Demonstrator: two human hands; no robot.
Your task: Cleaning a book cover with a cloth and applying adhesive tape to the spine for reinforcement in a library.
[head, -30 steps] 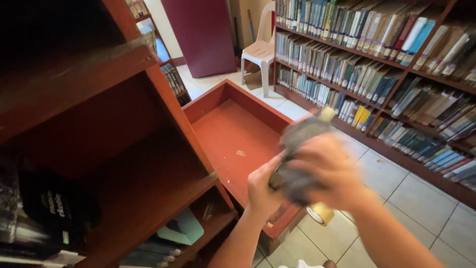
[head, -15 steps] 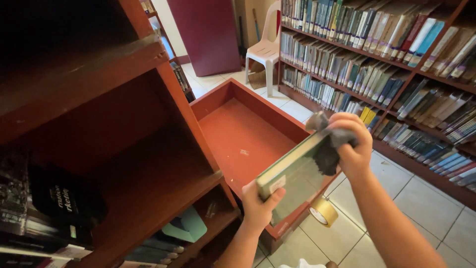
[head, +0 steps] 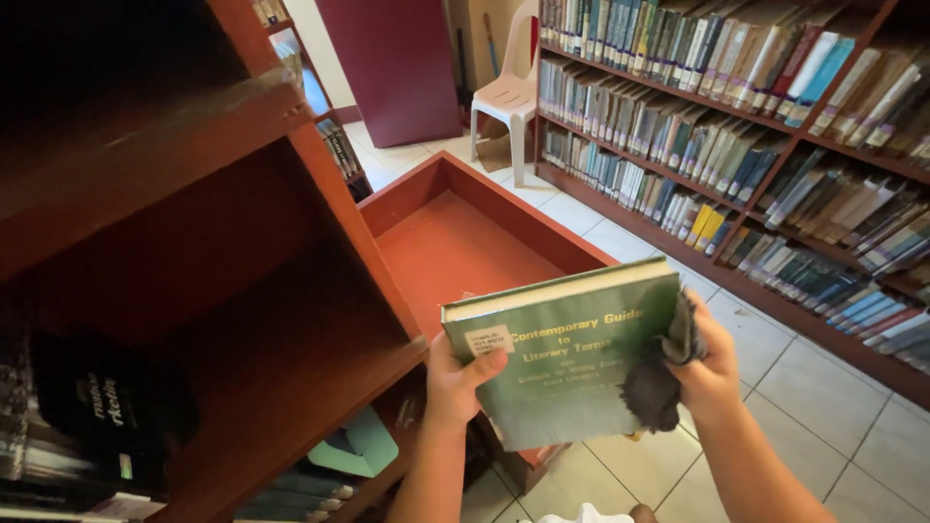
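A green hardcover book (head: 572, 363) with yellow lettering and a small white label is held face up in front of me. My left hand (head: 457, 380) grips its lower left corner, thumb on the cover. My right hand (head: 705, 373) is at the book's right edge and clutches a dark grey cloth (head: 657, 380) pressed against the cover. Below the book lies a reddish wooden shelf unit (head: 455, 242) on its back on the tiled floor.
A dark wooden bookcase (head: 223, 291) with mostly bare shelves stands close at my left; a few books sit low in it. A long bookcase full of books (head: 736, 136) lines the right wall. A white plastic chair (head: 509, 97) and a maroon panel stand at the back.
The book has turned from a blurred, tilted pose to flat with its cover facing me. My right hand has dropped from the top of the book to its right edge with the cloth.
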